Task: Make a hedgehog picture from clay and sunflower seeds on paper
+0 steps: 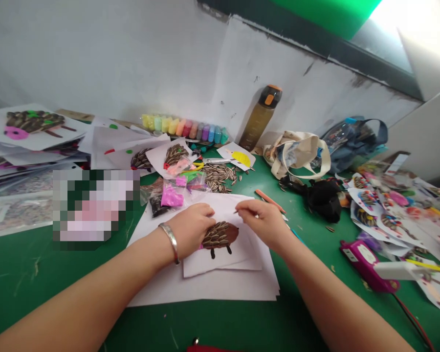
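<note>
Seed-covered hedgehog figure (pixel 220 235) at lower centre of frame, on a white paper sheet (pixel 220 288): brown clay body, overlapping rows of sunflower seeds across the back, two black legs below, bare brown patch toward the right end. Step in hand, as judged from the layout: seed placement, with rows over most of the body. Left hand (pixel 190 230) just left of the figure, fingers curled down onto the paper, no grip visible; silver bangle (pixel 170 239) on the wrist. Right hand (pixel 262 222) just right of the figure, fingers pinched on a thin dark sliver (pixel 236 211), too small to identify. Loose sunflower seeds (pixel 218 177) heaped at upper centre, beside bagged pink clay (pixel 172 196). Orange stick (pixel 269 200) near the right hand. Magenta hot-glue gun (pixel 366 264) at lower right, on a green table mat (pixel 40 298).
</note>
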